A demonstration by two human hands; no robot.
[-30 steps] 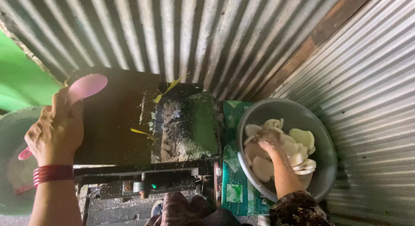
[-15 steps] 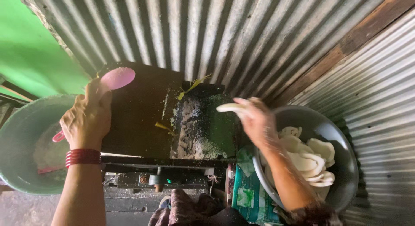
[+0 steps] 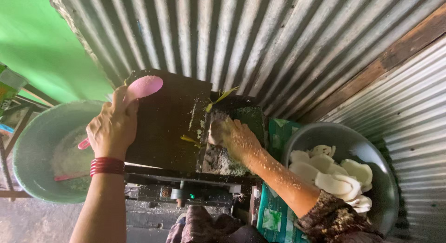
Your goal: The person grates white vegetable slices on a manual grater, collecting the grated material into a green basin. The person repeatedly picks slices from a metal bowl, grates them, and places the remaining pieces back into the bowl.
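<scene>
white piece (image 3: 214, 133) under right hand (image 3: 237, 141)

Machine (image 3: 167, 127) between 2 bowls, left (image 3: 32, 145) and right (image 3: 385, 178)

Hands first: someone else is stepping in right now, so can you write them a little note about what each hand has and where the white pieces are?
Left hand: holds a pink spoon above the dark grating machine.
Right hand: presses a white piece into the machine's feed opening.
White gratings lie in the green basin on the left.
Left to do: more white slices wait in the grey bowl on the right.
</scene>
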